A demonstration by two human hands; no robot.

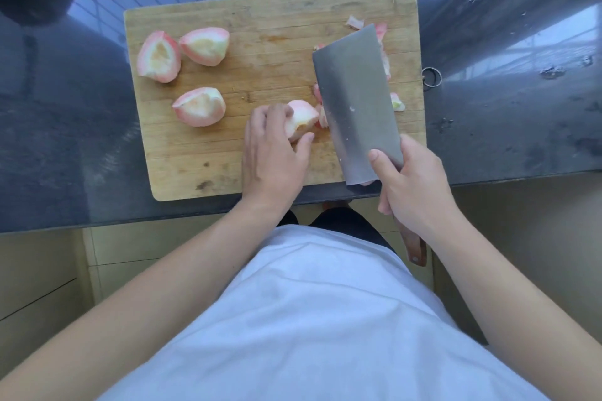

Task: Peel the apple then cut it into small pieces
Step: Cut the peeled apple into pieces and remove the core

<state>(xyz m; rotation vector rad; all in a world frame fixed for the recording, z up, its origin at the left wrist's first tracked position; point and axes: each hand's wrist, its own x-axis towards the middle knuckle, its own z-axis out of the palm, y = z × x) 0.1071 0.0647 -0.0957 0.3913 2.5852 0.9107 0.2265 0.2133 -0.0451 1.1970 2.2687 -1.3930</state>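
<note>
While my left hand pins one peeled apple quarter to the cutting board, fingers curled over its near end and thumb against its side, my right hand is wrapped around the cleaver where blade meets handle. The quarter lies just to the right of my left fingertips and just left of the blade, so the steel stands right against its free end. The blade's long axis runs away from me, tilted slightly left, and the quarter stretches roughly across it, which I judge suits slicing straight down, piece by piece, toward my left hand. Small cut pieces sit beyond and to the right of the blade, partly hidden by it. Three more peeled quarters wait well apart on the left half of the board, nearer my left hand. The board rests on the dark table.
</note>
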